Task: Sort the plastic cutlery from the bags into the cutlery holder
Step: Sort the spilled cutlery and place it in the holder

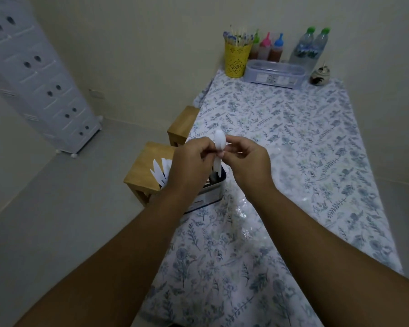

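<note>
While held over cutlery holder: 1 white spoon, bowl up; L hand & R hand both pinch it, prob. aligning handle for drop-in.

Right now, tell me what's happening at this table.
A person holds a white plastic spoon in both hands, the left hand and right hand pinching it, bowl up, just above the cutlery holder at the table's left edge. White knives already stand in the holder's left end. The spoon is not yet in. A second holder, a yellow cup, sauce bottles and water bottles sit at the far end.
</note>
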`<state>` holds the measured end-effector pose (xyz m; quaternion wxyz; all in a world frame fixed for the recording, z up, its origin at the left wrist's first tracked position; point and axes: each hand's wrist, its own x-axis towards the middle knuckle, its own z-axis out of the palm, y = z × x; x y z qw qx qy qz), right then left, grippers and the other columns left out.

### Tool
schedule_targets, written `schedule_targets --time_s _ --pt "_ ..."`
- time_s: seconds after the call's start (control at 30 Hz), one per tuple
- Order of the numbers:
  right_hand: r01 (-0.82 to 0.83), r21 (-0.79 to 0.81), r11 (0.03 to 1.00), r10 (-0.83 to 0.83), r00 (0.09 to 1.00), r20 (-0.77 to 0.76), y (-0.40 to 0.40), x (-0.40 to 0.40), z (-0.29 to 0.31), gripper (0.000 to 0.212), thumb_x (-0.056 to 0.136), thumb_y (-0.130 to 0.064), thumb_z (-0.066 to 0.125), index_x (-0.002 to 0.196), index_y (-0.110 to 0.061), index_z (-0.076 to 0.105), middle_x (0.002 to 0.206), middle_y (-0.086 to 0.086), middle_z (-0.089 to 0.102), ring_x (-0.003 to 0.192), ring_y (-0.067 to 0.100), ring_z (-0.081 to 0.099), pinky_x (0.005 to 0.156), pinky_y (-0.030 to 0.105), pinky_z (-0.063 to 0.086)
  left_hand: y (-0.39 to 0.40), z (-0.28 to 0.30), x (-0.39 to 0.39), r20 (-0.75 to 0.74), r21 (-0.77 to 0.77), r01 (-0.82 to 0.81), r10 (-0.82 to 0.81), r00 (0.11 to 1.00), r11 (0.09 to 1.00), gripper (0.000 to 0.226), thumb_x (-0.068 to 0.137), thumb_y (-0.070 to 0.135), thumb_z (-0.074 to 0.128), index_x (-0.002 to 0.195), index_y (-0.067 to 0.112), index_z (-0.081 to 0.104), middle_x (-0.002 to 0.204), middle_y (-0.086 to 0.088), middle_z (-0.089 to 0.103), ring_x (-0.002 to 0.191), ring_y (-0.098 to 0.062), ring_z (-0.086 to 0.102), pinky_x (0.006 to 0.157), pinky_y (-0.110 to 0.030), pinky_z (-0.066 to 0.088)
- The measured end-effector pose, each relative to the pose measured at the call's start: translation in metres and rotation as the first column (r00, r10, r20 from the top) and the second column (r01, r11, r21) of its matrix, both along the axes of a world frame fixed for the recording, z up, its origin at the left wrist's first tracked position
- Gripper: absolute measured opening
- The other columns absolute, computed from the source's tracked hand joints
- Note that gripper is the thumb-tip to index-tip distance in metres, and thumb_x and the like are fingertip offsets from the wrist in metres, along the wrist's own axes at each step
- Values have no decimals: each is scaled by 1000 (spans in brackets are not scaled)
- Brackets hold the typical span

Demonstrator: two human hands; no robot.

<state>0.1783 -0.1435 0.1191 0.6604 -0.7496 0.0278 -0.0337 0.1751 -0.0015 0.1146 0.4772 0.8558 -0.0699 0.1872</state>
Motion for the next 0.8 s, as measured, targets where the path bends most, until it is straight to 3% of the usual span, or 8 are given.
schedule_targets --time_s 0.1,0.23,0.37,0.53,0.6,0.67,0.73,0.8 --pt "9 -95 995 -11 1000 -11 -1 1 -13 34 82 -3 80 103 -30 78 85 -6 75 81 6 72 78 19 58 5 -13 1 -33 50 30 -28 999 998 7 86 5 69 87 11 73 77 -3 71 70 -14 63 64 -25 51" --pt "-124 -379 917 91 990 -103 -5 -2 -35 35 76 -4 85 110 -12 78 84 -10 73 71 -7 65 69 6 50 6 -30 2 -211 352 113 -38 977 929 17 87 10 60 89 10 77 86 -8 72 78 -20 63 73 -32 51" --pt "-129 -527 840 66 988 -137 -16 0 -51 47 82 -12 83 127 -14 70 107 2 75 94 11 68 90 24 54 -9 -27 -7 -59 291 -50 70 996 955 18 85 8 59 101 10 67 98 -3 62 89 -15 56 76 -25 45" --pt "-176 -567 805 98 982 -164 -48 -7 -71 43 94 -24 63 137 -27 63 129 -4 70 116 13 65 100 38 54 -57 -39 -35 -24 178 105 -102 994 979 13 83 3 58 91 12 62 90 0 56 85 -13 51 76 -23 43" --pt "-160 -655 738 18 976 -219 -74 -16 -85 41 96 -28 58 137 -29 62 137 -4 64 126 18 59 103 43 51 -77 -65 -48 -145 162 202 -179 973 966 17 84 6 56 96 16 63 93 1 59 89 -13 54 80 -27 46" --pt "-195 -725 661 -39 956 -292 -107 -34 -108 39 95 -30 56 133 -24 62 135 2 64 127 25 57 103 45 50 -94 -99 -61 -368 206 315 -225 902 926 33 87 15 52 119 16 61 118 -2 62 111 -16 54 98 -35 46" --pt "-369 -774 514 -7 901 -434 -136 -64 -130 38 96 -34 52 130 -18 58 131 7 60 123 29 56 101 41 49 -104 -128 -74 -604 320 469 -204 770 824 55 95 26 47 148 15 39 154 -6 39 141 -20 33 119 -38 27" --pt "-522 -767 372 64 839 -540 -156 -106 -147 50 99 -40 47 143 -17 45 148 10 47 132 32 48 105 41 44 -103 -147 -92 -697 458 595 -150 702 661 64 100 37 41 156 15 19 165 -6 14 151 -23 11 123 -39 15"
